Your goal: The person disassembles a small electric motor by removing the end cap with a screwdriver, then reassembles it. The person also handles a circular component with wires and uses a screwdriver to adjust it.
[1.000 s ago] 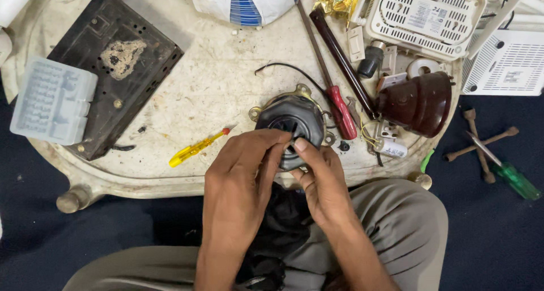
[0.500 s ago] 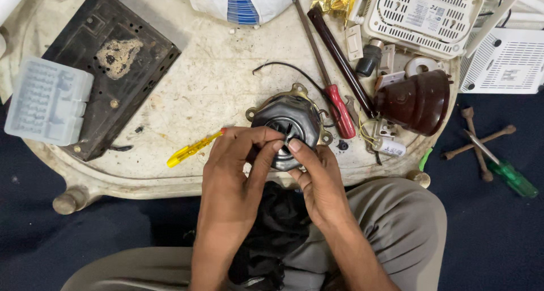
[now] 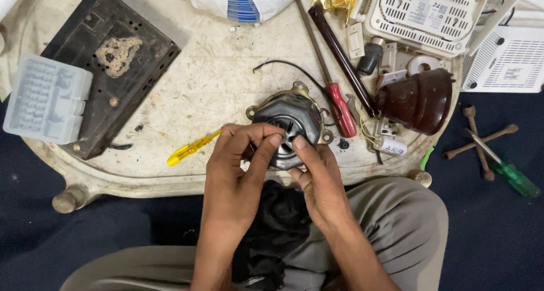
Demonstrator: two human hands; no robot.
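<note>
The round grey motor housing lies near the front edge of the worn white table, and it is the landmark for the rest. The left hand is curled over the near left side of the housing, the thumb and forefinger pinched together at its centre opening; what they pinch is too small to tell. The right hand comes from the near right side, with the fingers half bent and the thumb tip pressed on the rim of the same opening. Compared with one second ago, both hands are now higher on the housing and the fingertips meet at its middle, while earlier they covered its lower edge; the housing itself stays at the same place. Left of the housing, partly under the left hand, lies a yellow screwdriver. Just right of it lies a red-handled screwdriver, and further right a dark brown dome-shaped cover. Far left of the housing there is a black metal plate with a pale plastic box on its corner. A black wire curves behind the housing
</note>
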